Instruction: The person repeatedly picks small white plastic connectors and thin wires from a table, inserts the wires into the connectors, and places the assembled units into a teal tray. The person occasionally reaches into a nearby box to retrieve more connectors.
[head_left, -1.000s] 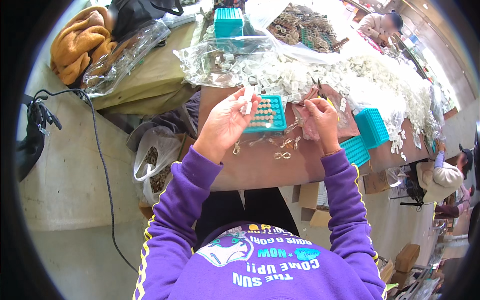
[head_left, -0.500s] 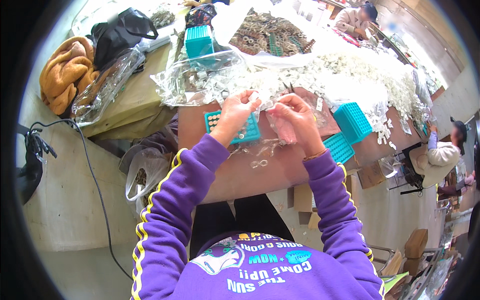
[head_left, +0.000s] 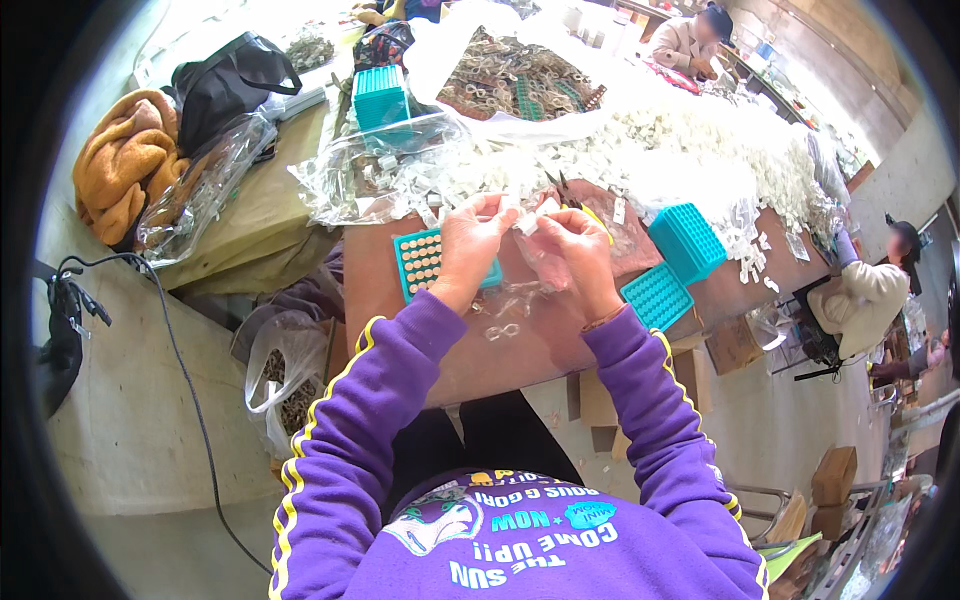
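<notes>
My left hand [head_left: 472, 248] and my right hand [head_left: 582, 258] meet over the table, fingertips pinched. Between them shows a small white plastic piece [head_left: 527, 223]; its exact kind is too small to tell. Partly under my left hand lies a teal tray [head_left: 409, 291] with rows of round cream pieces. Just beyond my right hand are pliers [head_left: 566, 192] with dark jaws and yellow handles, on a pink sheet [head_left: 632, 252]. Clear looped plastic bits [head_left: 503, 331] lie on the table nearer to me.
A teal tray [head_left: 657, 297] and a teal tray stack [head_left: 688, 243] stand to the right. White pieces [head_left: 690, 150] are heaped across the far side. More teal trays [head_left: 380, 97] stand back left by clear plastic bags [head_left: 375, 170]. Two other people work at the right.
My hands have come closer together, and the white piece now shows between their fingertips. The table and everything on it has shifted slightly left in the view.
</notes>
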